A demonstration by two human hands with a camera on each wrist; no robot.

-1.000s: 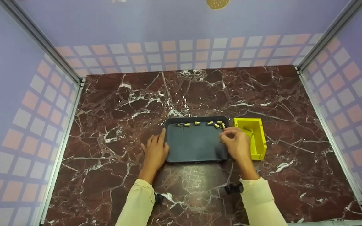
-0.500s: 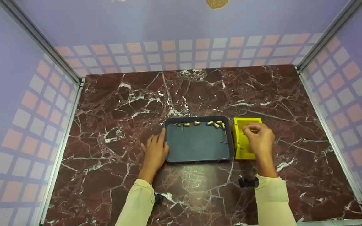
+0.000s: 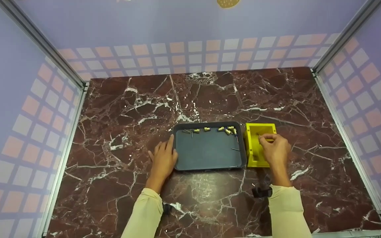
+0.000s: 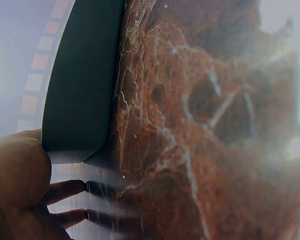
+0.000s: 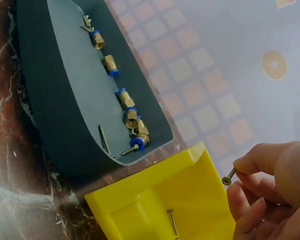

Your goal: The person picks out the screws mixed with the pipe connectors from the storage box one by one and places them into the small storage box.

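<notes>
My right hand (image 3: 276, 150) is over the yellow bin (image 3: 248, 145), pinching a small screw (image 5: 229, 178) between thumb and fingertips; the screw's cross-slotted head faces the right wrist camera. Inside the bin lies another screw (image 5: 172, 221). To the left stands a dark grey tray (image 3: 207, 152), where my left hand (image 3: 162, 160) rests against the left side with its fingers extended. Along the tray's far side lie several brass fittings (image 5: 110, 64) with blue ends. A lone screw (image 3: 235, 149) lies near the tray's right wall, and a few more screws (image 3: 187, 131) sit in its far left corner.
The marbled dark red table (image 3: 127, 109) extends around the tray and bin. Light purple panels with pink and white squares (image 3: 177, 48) enclose the back and both sides. The bin stands right beside the tray's right wall.
My right hand has moved from the tray's right edge to the right, over the yellow bin, and a screw now shows at its fingertips. My left hand has stayed at the tray.
</notes>
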